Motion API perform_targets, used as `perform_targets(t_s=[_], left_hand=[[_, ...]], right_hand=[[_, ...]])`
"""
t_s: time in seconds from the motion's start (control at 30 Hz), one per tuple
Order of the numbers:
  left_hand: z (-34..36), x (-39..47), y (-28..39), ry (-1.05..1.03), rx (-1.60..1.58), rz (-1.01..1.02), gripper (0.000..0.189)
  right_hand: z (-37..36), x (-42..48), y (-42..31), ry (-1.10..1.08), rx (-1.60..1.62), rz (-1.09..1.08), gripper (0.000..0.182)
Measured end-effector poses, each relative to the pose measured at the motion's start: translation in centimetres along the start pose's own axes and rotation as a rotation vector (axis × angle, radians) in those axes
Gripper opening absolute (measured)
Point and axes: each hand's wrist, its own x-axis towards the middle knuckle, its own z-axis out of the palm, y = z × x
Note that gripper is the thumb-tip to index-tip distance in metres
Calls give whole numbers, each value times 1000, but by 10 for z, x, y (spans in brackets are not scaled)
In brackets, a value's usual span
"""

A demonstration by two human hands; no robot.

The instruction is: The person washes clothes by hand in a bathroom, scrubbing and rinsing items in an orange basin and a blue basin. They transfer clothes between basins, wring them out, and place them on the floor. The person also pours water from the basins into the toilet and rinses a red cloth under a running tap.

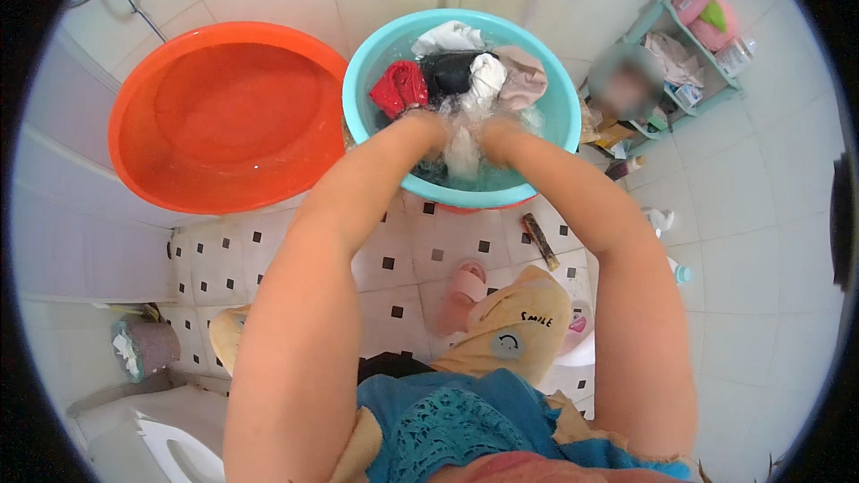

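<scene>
Both hands reach down into the turquoise plastic basin [562,122], which holds water and wet clothes. My left hand [433,129] is in the water near the red cloth [398,88], its fingers blurred and hidden. Opposite it, my right hand [498,137] is in the water too, with its fingers out of sight. Splashing water and a pale cloth [462,154] show between the hands. Beyond them lie a black garment [447,76], a bunched white cloth [488,72] and a beige-pink cloth [523,78]. Another white cloth [448,36] floats at the far rim.
A large orange tub [221,121] with water stands left of the basin. At right is a green shelf rack [717,90] with bottles and cloths. A dark stick-like object [539,240] lies on the tiled floor [388,282]. A toilet [181,446] and a waste bin [153,343] are at lower left.
</scene>
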Motion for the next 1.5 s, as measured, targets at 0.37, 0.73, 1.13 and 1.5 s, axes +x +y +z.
perform_targets(t_s=[0.37,0.73,1.13,1.5], left_hand=[[-26,-96,-33,733,-1328,-131,42],[-27,-76,-63,972,-1069,-484,63],[-35,-46,11,232,-293,-236,112],[-11,12,16,56,-167,-472,80]], right_hand=[[-74,-58,63,437,1406,150,18],[-168,-139,61,634,1758,73,18],[-70,-78,85,316,906,114,66],[-26,-12,16,-204,9,84,107]])
